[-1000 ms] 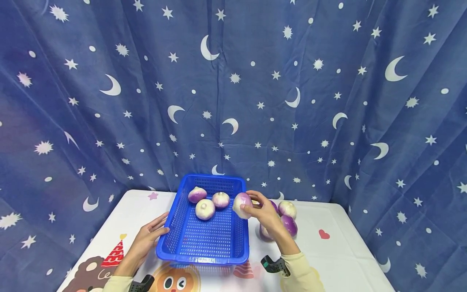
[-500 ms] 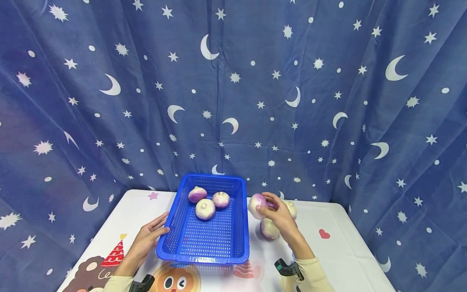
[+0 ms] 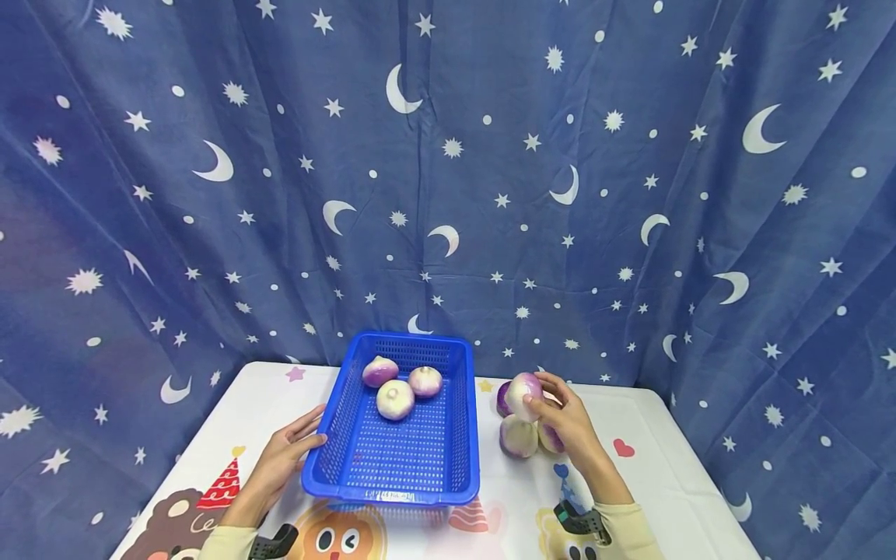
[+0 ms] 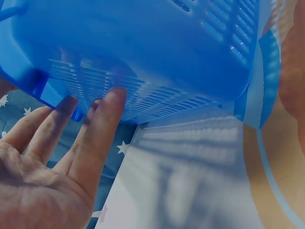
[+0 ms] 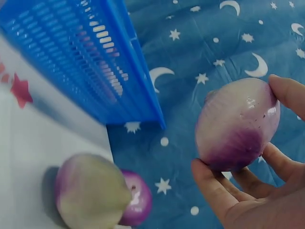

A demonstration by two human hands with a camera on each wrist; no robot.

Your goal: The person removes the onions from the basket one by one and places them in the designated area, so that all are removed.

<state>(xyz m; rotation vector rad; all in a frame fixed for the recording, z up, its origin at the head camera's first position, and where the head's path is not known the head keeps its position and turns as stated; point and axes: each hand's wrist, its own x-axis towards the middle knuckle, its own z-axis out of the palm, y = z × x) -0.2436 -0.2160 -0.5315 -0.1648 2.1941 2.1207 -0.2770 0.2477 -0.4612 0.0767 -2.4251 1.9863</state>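
A purple-and-white onion (image 3: 523, 395) is pinched between the thumb and fingers of my right hand (image 3: 570, 416). It is held over a small group of onions right of the basket, covering part of them in the head view. In the right wrist view the held onion (image 5: 238, 125) shows a purple underside. The blue plastic basket (image 3: 392, 495) contains three onions, one of them a pale onion (image 3: 395, 400), near its back. My left hand (image 3: 283, 459) is at the basket's left side, its straight fingers against the perforated wall (image 4: 162, 98).
Beside the basket on the table lie a pale onion (image 3: 519, 437) and a purple onion (image 3: 503, 398), with another onion (image 3: 551, 438) partly behind the right hand. A cartoon-printed white cloth (image 3: 672, 474) covers the table. A blue star-and-moon curtain (image 3: 448, 233) hangs behind.
My right hand has carried its onion rightward, from the basket's right rim to over the onions on the table. The left hand, the basket and its three onions have stayed in place.
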